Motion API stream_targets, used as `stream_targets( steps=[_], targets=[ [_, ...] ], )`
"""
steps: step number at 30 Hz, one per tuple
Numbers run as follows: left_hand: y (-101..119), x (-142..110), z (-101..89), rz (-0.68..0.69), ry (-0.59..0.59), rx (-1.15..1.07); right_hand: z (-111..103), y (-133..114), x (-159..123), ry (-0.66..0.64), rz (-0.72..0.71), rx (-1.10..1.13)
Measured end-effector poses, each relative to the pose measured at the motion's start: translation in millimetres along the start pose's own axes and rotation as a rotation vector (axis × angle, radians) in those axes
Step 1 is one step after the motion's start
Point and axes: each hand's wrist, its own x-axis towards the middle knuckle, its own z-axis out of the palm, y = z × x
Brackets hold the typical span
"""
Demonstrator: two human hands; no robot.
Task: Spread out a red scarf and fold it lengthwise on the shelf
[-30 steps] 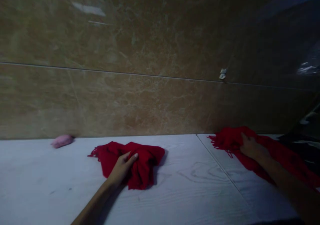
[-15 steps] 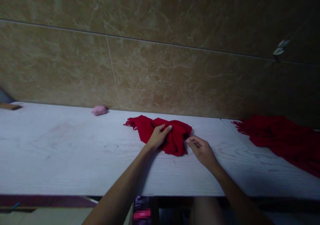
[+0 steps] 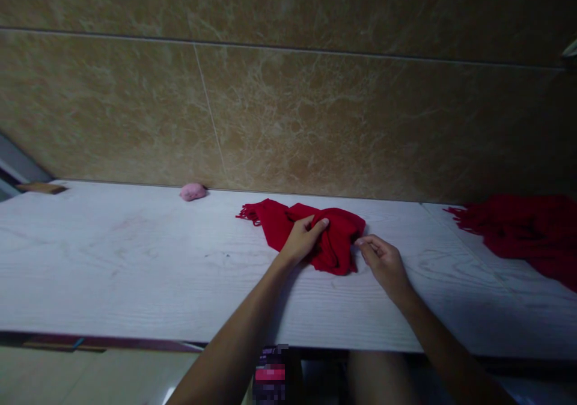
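A crumpled red fringed scarf (image 3: 339,235) lies near the middle of a white wood-grain tabletop (image 3: 135,273). My left hand (image 3: 305,240) rests on top of the scarf with its fingers curled into the cloth. My right hand (image 3: 383,262) is at the scarf's right edge, fingers pinched on the fabric there. A second red scarf (image 3: 523,232) lies spread out at the far right of the table, away from both hands.
A small pink lump (image 3: 193,191) sits against the brown marble-tiled wall (image 3: 288,104) behind the table. A thin wooden piece (image 3: 41,187) lies at the far left corner. The table's front edge runs below my forearms; floor shows beneath.
My right hand left the scarf at the right and came to the middle scarf's right edge. My left hand stayed on the middle scarf. The view shifted left and down.
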Motion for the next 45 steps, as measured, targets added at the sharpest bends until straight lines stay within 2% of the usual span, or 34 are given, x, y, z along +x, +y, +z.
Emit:
stream_targets(
  steps=[8,16,26,31,37,41,45],
  targets=[
    [-0.7,0.1,-0.8,0.021,0.017,0.038,-1.3,1.4,-0.4,-0.032,0.015,0.029],
    [2.8,-0.4,0.7,0.023,0.032,0.045,0.3,4.0,0.7,-0.089,-0.050,0.047],
    [5.5,-8.0,1.6,0.035,0.145,0.072,1.8,15.6,1.0,-0.063,-0.090,0.065],
    [5.2,-8.5,1.1,0.003,0.146,0.086,2.9,13.5,2.0,-0.003,-0.154,0.057],
    [0.2,-4.0,-1.3,-0.051,0.186,-0.026,2.9,9.3,5.9,-0.049,-0.270,0.002],
    [0.7,-5.6,-0.8,-0.051,0.235,0.023,3.6,14.0,7.8,-0.042,-0.223,0.032],
    [1.1,-7.4,-0.6,-0.039,0.222,0.050,5.1,21.2,8.5,-0.060,-0.163,0.066]
  ],
)
